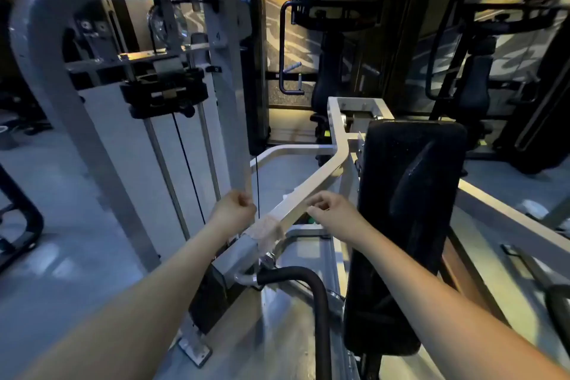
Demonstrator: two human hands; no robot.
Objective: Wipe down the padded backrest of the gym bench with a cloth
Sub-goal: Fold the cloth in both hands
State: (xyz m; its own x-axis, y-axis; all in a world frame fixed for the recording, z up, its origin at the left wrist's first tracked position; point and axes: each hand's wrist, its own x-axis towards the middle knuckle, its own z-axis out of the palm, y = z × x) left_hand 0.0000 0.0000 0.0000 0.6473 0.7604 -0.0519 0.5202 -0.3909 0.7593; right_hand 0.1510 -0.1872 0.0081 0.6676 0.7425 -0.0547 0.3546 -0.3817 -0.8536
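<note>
The black padded backrest (410, 194) stands upright at right of centre, with a shiny streak on its face. My left hand (236, 210) and right hand (331, 210) are raised side by side just left of the pad, not touching it. Both have their fingers curled in a pinch. A thin, pale, see-through cloth (267, 234) hangs between and below them in front of the machine's white arm (311, 187). Its top edge is hard to make out, and each hand seems to pinch one corner.
A white weight-stack frame (129, 95) with cables fills the left. A black curved handle (308, 281) sits below my hands. More black gym machines (481, 71) stand behind the bench, and grey floor (61, 225) lies to the left.
</note>
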